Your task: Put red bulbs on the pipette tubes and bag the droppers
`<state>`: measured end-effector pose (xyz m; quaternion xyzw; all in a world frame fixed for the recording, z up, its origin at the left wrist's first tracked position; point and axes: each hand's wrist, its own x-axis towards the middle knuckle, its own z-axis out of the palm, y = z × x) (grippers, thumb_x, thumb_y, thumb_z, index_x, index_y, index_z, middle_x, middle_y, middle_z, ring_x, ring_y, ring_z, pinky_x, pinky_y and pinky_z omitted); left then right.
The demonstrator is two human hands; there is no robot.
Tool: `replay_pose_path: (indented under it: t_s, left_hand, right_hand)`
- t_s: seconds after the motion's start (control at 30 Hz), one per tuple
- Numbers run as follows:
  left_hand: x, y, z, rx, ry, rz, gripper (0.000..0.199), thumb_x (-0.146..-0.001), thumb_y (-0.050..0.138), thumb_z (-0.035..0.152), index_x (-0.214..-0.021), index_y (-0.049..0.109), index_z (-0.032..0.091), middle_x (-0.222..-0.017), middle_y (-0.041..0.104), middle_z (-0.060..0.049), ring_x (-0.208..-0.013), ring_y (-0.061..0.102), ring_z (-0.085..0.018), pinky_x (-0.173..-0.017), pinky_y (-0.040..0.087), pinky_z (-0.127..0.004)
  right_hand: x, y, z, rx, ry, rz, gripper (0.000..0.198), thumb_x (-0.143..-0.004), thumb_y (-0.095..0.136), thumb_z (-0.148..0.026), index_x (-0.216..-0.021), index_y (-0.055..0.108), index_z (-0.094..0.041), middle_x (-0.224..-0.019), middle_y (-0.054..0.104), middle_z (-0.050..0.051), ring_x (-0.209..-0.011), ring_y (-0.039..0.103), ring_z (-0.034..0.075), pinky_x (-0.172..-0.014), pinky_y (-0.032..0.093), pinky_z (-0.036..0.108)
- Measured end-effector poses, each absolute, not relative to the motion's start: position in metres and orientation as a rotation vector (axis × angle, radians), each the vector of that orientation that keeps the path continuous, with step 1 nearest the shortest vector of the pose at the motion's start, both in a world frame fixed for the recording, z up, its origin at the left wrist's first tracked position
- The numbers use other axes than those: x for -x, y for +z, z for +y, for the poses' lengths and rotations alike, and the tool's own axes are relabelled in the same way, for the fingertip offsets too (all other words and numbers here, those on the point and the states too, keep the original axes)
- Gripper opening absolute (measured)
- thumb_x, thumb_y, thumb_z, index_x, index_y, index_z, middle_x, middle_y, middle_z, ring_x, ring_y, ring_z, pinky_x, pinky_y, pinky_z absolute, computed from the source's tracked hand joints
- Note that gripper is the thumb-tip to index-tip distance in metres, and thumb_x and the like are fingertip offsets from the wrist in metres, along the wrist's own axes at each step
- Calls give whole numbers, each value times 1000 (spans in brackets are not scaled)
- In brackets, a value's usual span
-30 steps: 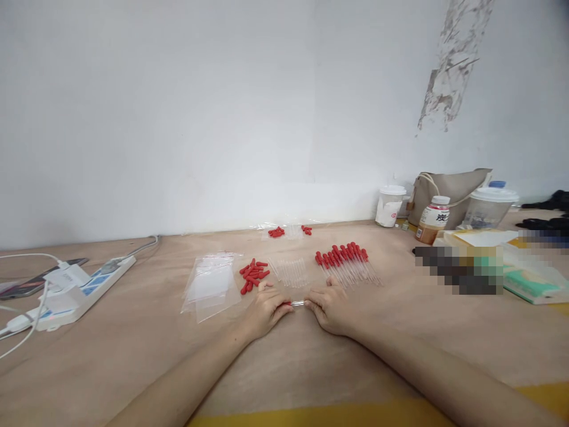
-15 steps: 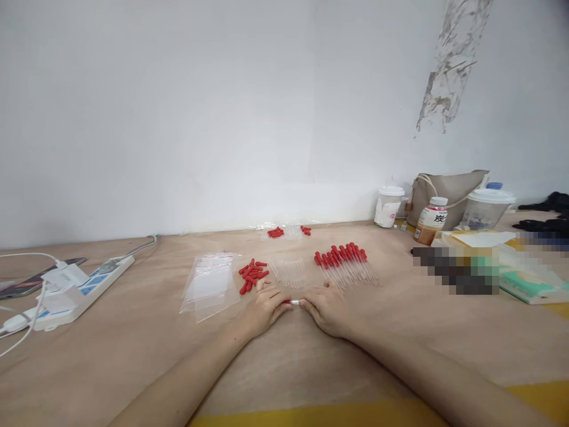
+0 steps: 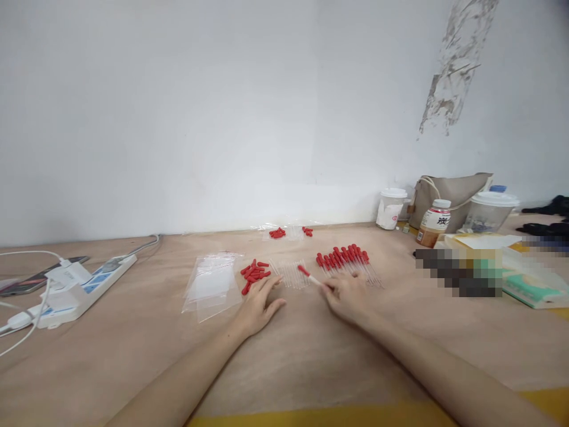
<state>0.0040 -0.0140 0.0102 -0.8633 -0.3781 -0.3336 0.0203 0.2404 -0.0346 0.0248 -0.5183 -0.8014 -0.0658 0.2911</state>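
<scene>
Right hand pinches a red-topped dropper
Left hand, thumb and fingers apart, is near loose red bulbs.

a light brown tabletop (yellow along its near side) holds, from left to right, a white power strip, clear plastic bags, red bulbs, thin clear tubes, red-topped droppers and a drink bottle.

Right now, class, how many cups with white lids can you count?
2. The smaller cup stands left of the grey-beige bag; the larger cup stands right of the bottle. Others may be hidden behind these things.
</scene>
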Motion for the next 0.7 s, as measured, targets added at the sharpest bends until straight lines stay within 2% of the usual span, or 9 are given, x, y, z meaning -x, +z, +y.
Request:
replay_pose_path:
  t_s: [0.07,0.17,0.23,0.4,0.7]
  left_hand:
    - [-4,11,-16,2770,-1044,-1226,38,-84,49,29,-120,42,22,-115,51,-7,-100,51,-18,-85,40,-32]
    - [-6,12,-16,2898,-955,-1156,21,-85,45,25,-103,56,22,-108,57,-4,-97,54,-17,-83,42,-29]
    - [-7,12,-15,2925,-935,-1123,20,-85,44,23,-98,60,22,-102,61,-3,-94,56,-16,-82,44,-28]
    - [-8,11,-14,2901,-957,-1140,22,-85,44,22,-99,62,22,-93,65,-2,-86,60,-16,-78,46,-28]
    - [-7,10,-16,2905,-950,-1214,25,-84,45,23,-105,60,24,-96,66,-1,-86,61,-16,-76,47,-26]
  right_hand:
    - [-250,25,-24,1596,-94,-1940,29,-82,40,-31,-67,64,-22,-70,65,1,-71,53,15,-74,21,35]
    - [-262,26,-6,1853,20,-1699,34,-80,38,-36,-64,64,-21,-67,65,1,-65,54,16,-75,22,37]
    - [-266,26,4,1939,37,-1638,35,-79,38,-37,-61,63,-21,-67,65,2,-65,54,17,-76,23,39]
    - [-264,24,22,2028,-23,-1660,36,-79,36,-37,-62,63,-20,-68,65,6,-70,56,20,-80,23,41]
    - [-259,19,32,2066,-73,-1722,39,-79,36,-41,-63,63,-18,-67,65,8,-69,57,21,-81,22,44]
